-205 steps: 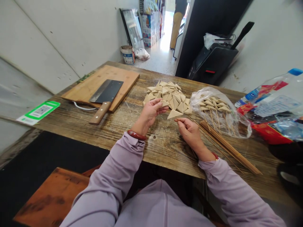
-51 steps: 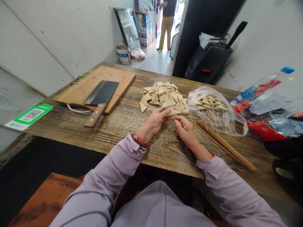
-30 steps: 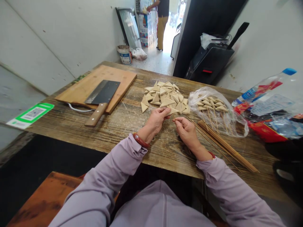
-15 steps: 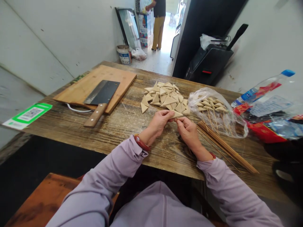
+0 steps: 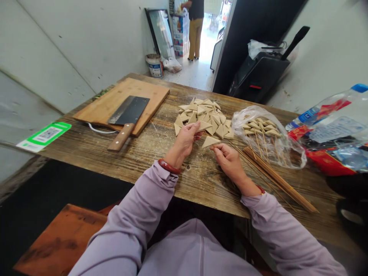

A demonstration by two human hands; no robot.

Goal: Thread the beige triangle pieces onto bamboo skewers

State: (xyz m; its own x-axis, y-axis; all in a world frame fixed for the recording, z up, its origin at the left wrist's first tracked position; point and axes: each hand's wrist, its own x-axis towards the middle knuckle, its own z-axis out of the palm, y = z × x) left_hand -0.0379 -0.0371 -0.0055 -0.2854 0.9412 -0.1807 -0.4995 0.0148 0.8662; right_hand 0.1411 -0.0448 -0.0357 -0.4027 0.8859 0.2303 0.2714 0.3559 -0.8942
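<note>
My left hand [image 5: 185, 140] pinches a beige triangular piece [image 5: 204, 125], which looks like dried tofu, at the near edge of a heap of similar pieces [image 5: 214, 117]. To its right, my right hand [image 5: 230, 161] is closed with thumb and fingertips together. Another triangular piece [image 5: 211, 142] sticks out from those fingertips, apparently on a thin skewer that my fingers mostly hide. A bundle of bamboo skewers [image 5: 280, 180] lies on the table just right of my right hand. Behind it, a clear plastic bag [image 5: 299, 155] holds several skewered triangles [image 5: 261, 126].
On the left, a cleaver [image 5: 129, 111] rests on a wooden cutting board [image 5: 155, 90], its handle over the near edge. A green-bordered code card [image 5: 46, 134] lies at the table's left. A plastic bottle [image 5: 319, 109] and red packaging [image 5: 330, 163] are at right. A person [image 5: 196, 30] stands in back.
My hands have moved apart. My left hand has shifted left and now holds a triangle by the heap, while a triangle stays at my right fingertips. The view has turned slightly left.
</note>
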